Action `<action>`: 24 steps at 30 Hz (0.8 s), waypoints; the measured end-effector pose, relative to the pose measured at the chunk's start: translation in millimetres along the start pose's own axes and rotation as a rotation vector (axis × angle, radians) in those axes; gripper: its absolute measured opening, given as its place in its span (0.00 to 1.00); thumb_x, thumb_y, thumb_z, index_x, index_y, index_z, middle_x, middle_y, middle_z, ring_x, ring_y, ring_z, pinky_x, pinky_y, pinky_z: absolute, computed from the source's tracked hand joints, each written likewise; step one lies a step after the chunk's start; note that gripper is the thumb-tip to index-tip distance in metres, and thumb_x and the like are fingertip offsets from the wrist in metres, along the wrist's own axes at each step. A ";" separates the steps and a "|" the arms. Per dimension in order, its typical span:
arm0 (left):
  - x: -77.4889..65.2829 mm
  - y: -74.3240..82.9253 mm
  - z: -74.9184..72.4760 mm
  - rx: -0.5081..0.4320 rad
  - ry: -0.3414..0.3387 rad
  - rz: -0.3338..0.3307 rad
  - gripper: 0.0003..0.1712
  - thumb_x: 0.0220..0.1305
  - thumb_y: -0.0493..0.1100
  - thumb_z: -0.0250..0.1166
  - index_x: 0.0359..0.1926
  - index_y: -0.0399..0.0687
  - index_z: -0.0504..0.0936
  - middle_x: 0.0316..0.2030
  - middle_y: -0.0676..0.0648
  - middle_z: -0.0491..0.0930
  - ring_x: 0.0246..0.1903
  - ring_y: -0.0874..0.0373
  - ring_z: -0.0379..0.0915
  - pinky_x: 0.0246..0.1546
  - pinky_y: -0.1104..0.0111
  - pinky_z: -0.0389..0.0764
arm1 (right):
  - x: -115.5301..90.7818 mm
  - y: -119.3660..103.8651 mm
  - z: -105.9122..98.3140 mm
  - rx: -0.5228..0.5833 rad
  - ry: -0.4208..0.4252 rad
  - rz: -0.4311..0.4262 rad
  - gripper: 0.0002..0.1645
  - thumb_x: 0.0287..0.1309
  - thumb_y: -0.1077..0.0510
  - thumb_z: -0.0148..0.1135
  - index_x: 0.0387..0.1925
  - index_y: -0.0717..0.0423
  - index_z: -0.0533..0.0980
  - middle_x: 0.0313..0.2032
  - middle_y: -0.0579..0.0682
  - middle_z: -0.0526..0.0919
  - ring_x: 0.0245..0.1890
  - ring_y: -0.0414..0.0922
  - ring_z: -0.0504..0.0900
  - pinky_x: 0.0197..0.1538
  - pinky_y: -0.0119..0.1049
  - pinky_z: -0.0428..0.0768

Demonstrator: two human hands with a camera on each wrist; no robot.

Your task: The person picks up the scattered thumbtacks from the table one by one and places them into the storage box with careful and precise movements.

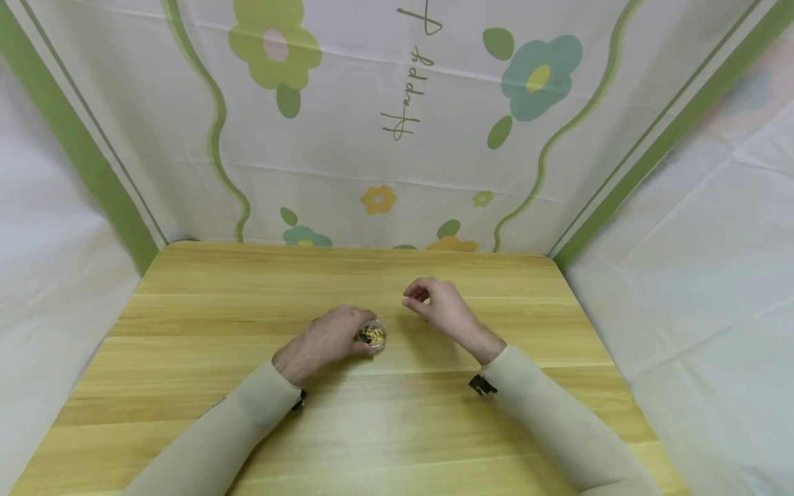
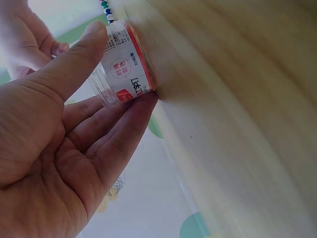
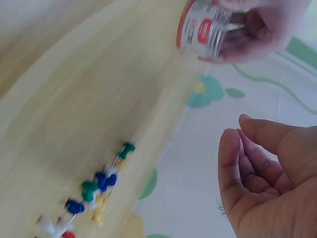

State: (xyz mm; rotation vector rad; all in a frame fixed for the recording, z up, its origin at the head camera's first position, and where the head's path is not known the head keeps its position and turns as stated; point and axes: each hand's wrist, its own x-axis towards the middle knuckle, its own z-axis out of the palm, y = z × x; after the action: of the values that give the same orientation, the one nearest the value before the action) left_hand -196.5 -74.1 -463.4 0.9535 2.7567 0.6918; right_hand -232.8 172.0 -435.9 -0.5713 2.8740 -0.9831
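Note:
My left hand (image 1: 331, 337) grips a small clear jar (image 1: 373, 335) between thumb and fingers, on the wooden table. Yellow, white and dark green bits show through its round top in the head view. The jar (image 2: 124, 64) has a white and red printed label facing the left wrist camera. To the right of the jar and apart from it, my right hand (image 1: 443, 306) is held with fingers loosely bent. Its thumb (image 3: 267, 134) is near the index fingertip, and I see nothing between them. Several push pins (image 3: 91, 191) in green, blue, white, yellow and red lie in a line on the table in the right wrist view.
The wooden table (image 1: 372, 427) runs back to a white cloth wall (image 1: 347, 138) printed with flowers. White sheets (image 1: 713, 275) close in both sides. Part of the pin line (image 2: 107, 11) shows beyond the jar in the left wrist view.

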 end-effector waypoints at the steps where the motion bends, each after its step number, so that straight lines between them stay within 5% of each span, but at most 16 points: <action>1: 0.0 -0.1 0.0 0.001 -0.002 0.000 0.27 0.59 0.52 0.78 0.55 0.43 0.83 0.39 0.51 0.85 0.36 0.61 0.76 0.40 0.64 0.80 | 0.7 2.5 -1.6 0.000 0.003 0.006 0.06 0.66 0.55 0.70 0.42 0.50 0.85 0.36 0.41 0.86 0.38 0.40 0.83 0.41 0.38 0.83; 11: 0.1 -1.3 1.0 -0.018 0.005 0.011 0.27 0.58 0.50 0.78 0.54 0.44 0.83 0.41 0.50 0.85 0.37 0.60 0.78 0.40 0.64 0.80 | 1.2 23.3 -9.7 -0.072 -0.034 0.048 0.07 0.67 0.57 0.68 0.43 0.55 0.84 0.35 0.43 0.85 0.36 0.40 0.82 0.40 0.37 0.83; 24: -0.9 -0.3 0.9 -0.029 0.006 0.016 0.26 0.58 0.49 0.78 0.54 0.42 0.83 0.41 0.49 0.86 0.38 0.57 0.79 0.39 0.65 0.81 | -9.9 35.7 -1.9 -0.330 -0.093 0.038 0.05 0.65 0.60 0.70 0.40 0.57 0.85 0.37 0.47 0.87 0.36 0.41 0.82 0.42 0.39 0.83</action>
State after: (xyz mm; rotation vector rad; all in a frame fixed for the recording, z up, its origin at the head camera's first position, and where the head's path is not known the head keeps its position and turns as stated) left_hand -195.7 -74.4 -464.3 0.9705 2.7392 0.7361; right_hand -235.6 202.7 -456.4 -0.5610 2.9665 -0.4629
